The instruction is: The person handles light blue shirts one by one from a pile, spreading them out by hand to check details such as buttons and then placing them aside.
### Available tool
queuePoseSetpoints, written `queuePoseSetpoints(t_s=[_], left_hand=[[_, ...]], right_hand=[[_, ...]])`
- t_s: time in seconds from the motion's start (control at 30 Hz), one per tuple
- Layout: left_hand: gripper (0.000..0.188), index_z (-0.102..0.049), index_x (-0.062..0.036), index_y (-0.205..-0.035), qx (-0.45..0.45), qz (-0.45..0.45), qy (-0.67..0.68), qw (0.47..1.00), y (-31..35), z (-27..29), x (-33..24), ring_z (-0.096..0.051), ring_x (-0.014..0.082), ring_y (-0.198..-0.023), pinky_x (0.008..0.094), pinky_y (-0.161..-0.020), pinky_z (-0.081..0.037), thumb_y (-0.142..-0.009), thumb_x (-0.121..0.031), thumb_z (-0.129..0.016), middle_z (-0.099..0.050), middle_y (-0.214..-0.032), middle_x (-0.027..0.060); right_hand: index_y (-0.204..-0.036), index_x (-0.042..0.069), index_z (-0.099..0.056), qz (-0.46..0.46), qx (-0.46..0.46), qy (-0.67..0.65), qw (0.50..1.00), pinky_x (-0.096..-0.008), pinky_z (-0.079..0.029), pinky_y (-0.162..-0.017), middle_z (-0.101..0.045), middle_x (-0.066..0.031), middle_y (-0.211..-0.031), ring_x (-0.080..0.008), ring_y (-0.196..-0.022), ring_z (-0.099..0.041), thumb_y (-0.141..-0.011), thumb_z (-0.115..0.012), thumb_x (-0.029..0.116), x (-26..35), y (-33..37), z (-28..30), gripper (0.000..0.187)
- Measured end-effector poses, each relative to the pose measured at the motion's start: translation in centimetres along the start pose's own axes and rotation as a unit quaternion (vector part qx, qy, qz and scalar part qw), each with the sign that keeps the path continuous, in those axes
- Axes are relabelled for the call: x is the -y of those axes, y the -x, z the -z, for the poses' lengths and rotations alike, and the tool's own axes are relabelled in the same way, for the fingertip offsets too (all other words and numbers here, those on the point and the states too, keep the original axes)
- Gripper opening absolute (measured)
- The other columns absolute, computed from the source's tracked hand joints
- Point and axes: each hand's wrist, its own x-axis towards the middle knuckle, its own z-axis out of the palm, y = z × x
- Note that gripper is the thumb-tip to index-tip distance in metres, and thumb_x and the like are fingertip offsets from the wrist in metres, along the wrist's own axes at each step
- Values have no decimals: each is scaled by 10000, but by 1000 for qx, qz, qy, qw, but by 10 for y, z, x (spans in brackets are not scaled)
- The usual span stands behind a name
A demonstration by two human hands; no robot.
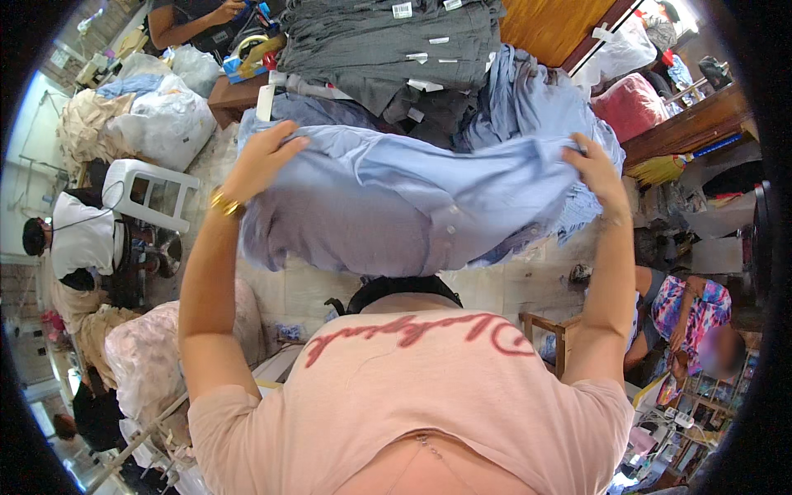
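Note:
I hold a light blue shirt [396, 206] stretched out between both hands, in front of my chest. My left hand [262, 157] grips its left edge, a gold bracelet on the wrist. My right hand [596, 169] grips the right edge. The cloth sags between them and shows a row of small buttons. Beyond it lies a pile of more blue garments [528, 99] and a stack of dark grey folded garments [388, 45] with white tags, on a wooden table [549, 25].
A white plastic stool [144, 190] and white stuffed bags [161, 115] stand at the left. A seated person in white [82, 239] is at far left; another person in a patterned dress [689, 309] sits at lower right. Someone's arm [190, 21] works at the top left.

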Motion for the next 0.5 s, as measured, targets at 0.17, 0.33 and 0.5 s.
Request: queuePoseSetpoints(t_s=[0.17, 0.33, 0.5], left_hand=[[134, -554, -71, -845, -95, -42, -354, 929, -73, -132, 43, -537, 263, -909, 387, -696, -426, -782, -172, -492, -564, -978, 111], [423, -457, -200, -1169, 258, -161, -212, 929, -19, -274, 44, -354, 270, -1162, 412, -915, -334, -754, -160, -531, -372, -1269, 76], [579, -215, -245, -1332, 335, -45, -235, 911, -10, -324, 83, -111, 304, -1286, 377, -1004, -263, -808, -165, -448, -64, -1414, 42]], right_hand=[[-962, -52, -536, 37, -48, 189, 980, -405, -437, -710, -571, -225, -884, -360, -843, -547, -715, -599, 297, -147, -103, -129, 432], [-937, 71, -561, 5, -57, 125, 991, -425, -442, -726, -538, -173, -1007, -339, -861, -541, -742, -546, 221, -178, -80, -254, 247], [-936, 62, -568, 114, 56, 33, 991, -368, -443, -688, -545, -129, -946, -274, -784, -551, -819, -477, 188, -213, -25, -310, 194]])
